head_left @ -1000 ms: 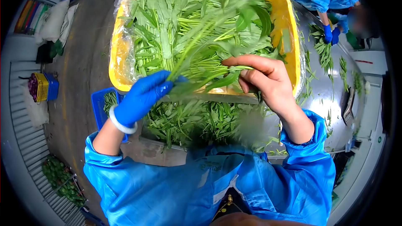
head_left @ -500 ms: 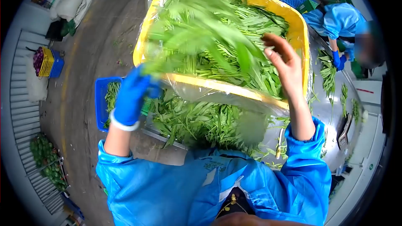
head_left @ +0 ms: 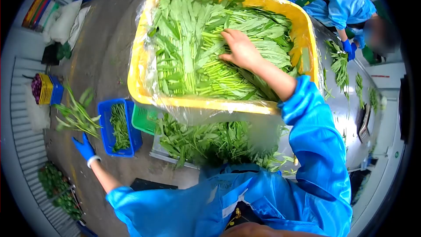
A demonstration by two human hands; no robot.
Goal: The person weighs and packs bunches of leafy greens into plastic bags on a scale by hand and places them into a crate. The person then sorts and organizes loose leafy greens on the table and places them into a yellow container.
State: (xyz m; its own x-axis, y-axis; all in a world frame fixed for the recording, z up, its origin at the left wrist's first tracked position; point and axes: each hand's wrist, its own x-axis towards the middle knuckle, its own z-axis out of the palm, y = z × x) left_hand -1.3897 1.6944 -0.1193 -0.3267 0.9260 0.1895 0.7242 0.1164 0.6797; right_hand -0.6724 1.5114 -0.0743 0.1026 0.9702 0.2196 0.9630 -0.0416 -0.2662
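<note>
My left hand (head_left: pixel 84 148), in a blue glove, is stretched out to the left with its fingers spread. Just beyond its fingertips a loose bunch of leafy greens (head_left: pixel 79 115) hangs in the air, seemingly apart from the glove. My bare right hand (head_left: pixel 240 52) rests on the cut stems of long-leaved greens (head_left: pixel 186 39) that fill a yellow crate (head_left: pixel 206 102) lined with clear plastic. Its thumb and fingers are apart, and the fingertips touch the stems. Below the crate, more greens (head_left: pixel 210 136) lie heaped on a metal table (head_left: pixel 351 138).
A blue basket (head_left: pixel 136 141) of greens and a green basket (head_left: pixel 144 120) stand left of the table. At right, a co-worker in a blue smock (head_left: pixel 351 8) handles greens with blue gloves. Yellow and blue crates (head_left: pixel 45 90), sacks (head_left: pixel 65 26) and green vegetables (head_left: pixel 57 188) sit along the left side.
My left hand has swung from the yellow crate out to the left, and a bunch of greens is now in the air past it. My right hand has come down onto the stems.
</note>
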